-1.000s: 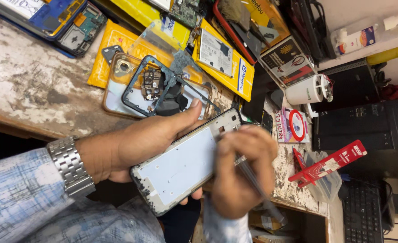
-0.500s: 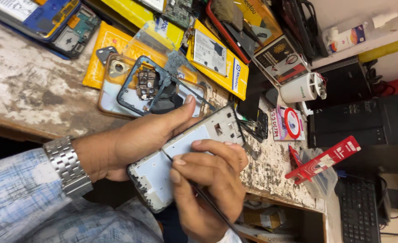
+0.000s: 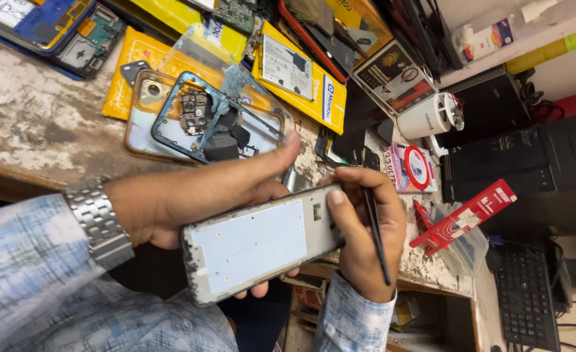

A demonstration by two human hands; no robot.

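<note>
Worn and paint-flaked, the workbench (image 3: 33,124) carries a stripped phone frame (image 3: 203,124), a yellow packet (image 3: 301,81) and a white tape roll (image 3: 431,116) beyond our hands. We grip the phone chassis (image 3: 255,244) in the left hand (image 3: 196,195), fingers closed round its far edge, inner plate facing up, just off the bench edge; the right hand (image 3: 366,241), a second ago working the plate's middle, now pinches the chassis end (thumb on top) with the black tool (image 3: 376,234) tucked upright between its fingers; we judge the probing paused.
</note>
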